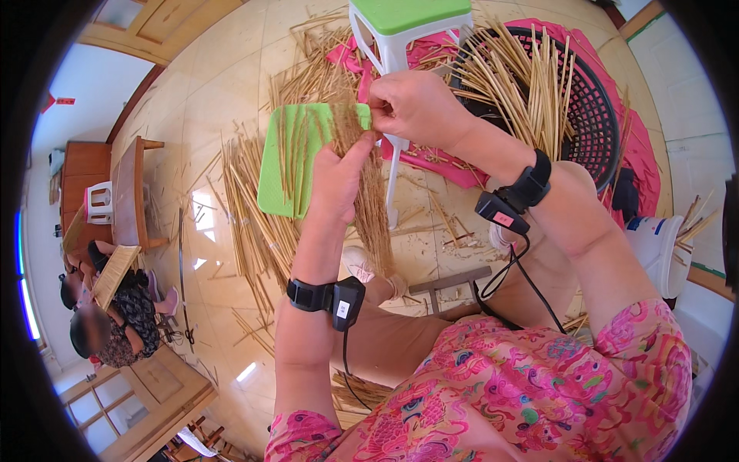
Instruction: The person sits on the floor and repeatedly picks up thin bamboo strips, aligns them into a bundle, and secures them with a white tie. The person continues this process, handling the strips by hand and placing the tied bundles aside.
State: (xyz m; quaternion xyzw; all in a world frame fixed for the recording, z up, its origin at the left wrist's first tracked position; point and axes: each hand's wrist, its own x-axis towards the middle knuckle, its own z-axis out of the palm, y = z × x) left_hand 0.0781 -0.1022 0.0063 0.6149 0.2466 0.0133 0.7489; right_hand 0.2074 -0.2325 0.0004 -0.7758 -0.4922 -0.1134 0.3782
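Note:
My left hand (339, 181) is wrapped round a bundle of dry, brown, feathery stalks (373, 215), which hangs down past my fingers toward my shoe. Close above it, my right hand (408, 104) is closed in a pinch beside the bundle's upper part. What lies between its fingers is too small to make out. Behind the bundle is a green stool top (269, 177) with several loose stalks (296, 154) lying on it. Black bands with small boxes and cables sit on both my forearms.
A dark plastic basket (608, 100) full of straw stalks (531, 85) stands on pink cloth (643, 165) at the right. Nearby are a green-topped white stool (412, 15) and a white bucket (654, 242). Stalks (250, 208) litter the tiled floor. Another person (123, 331) sits far left.

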